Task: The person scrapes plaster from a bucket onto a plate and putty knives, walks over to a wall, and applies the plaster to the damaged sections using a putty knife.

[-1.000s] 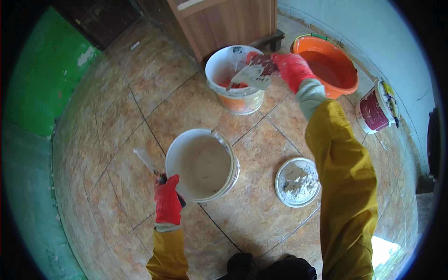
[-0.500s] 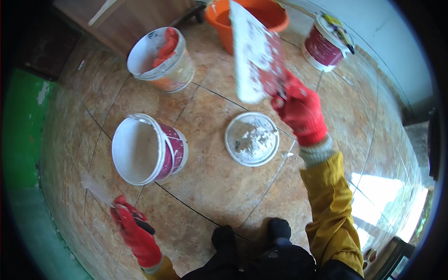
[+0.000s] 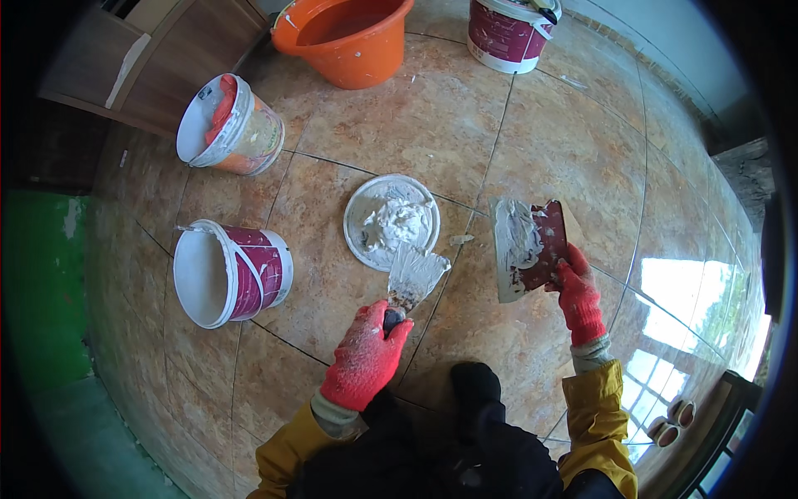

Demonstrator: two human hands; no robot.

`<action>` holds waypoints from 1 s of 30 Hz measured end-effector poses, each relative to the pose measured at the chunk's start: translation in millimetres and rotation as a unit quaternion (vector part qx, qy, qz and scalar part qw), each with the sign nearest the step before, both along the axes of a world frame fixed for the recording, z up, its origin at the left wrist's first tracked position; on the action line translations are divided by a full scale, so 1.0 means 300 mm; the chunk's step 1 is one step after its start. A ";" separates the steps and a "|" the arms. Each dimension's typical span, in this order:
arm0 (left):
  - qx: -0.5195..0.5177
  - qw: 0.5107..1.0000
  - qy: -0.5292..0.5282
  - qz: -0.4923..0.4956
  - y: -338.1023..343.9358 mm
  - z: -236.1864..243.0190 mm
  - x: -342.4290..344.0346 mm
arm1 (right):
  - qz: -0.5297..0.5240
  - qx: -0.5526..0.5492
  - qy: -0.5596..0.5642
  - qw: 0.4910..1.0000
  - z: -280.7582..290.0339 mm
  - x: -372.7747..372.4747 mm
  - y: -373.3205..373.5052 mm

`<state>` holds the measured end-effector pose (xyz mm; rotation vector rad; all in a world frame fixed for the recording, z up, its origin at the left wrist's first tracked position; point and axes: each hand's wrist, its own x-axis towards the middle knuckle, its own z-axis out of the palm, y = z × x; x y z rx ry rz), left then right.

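Note:
My left hand (image 3: 363,356), in a red glove, is closed on the dark handle of a putty knife (image 3: 416,276). Its wide, paste-smeared blade points away from me, at the near right edge of a round white lid (image 3: 354,243). On that lid lies a heap of white paste (image 3: 401,220). To the right, my gloved right hand (image 3: 579,295) grips a plastering trowel (image 3: 547,254) with a reddish-brown face. White paste coats the left part of the trowel, which is held above the floor. The trowel's handle is mostly hidden by the glove.
A white and maroon bucket (image 3: 258,270) lies to the left of the lid. Behind it is another bucket (image 3: 258,137) with a red glove inside. An orange basin (image 3: 357,62) and a maroon bucket (image 3: 507,37) are farther back. A wooden cabinet (image 3: 166,71) is at far left.
My left hand has swung right with the putty knife, from beside the bucket to the lid. My right hand has lowered the trowel toward me. The view has shifted.

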<state>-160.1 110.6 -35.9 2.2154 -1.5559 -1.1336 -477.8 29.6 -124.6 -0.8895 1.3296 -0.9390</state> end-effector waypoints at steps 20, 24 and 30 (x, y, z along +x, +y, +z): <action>0.164 0.966 0.193 0.057 -0.078 -0.273 -0.015 | 0.001 -0.008 0.152 0.988 0.016 0.087 0.033; 0.178 0.912 0.337 0.149 -0.081 -0.293 -0.019 | -0.056 0.026 -0.011 0.998 0.014 0.124 0.058; 0.168 0.844 0.451 0.237 -0.097 -0.291 -0.041 | 0.002 0.039 0.148 0.988 -0.028 0.127 0.056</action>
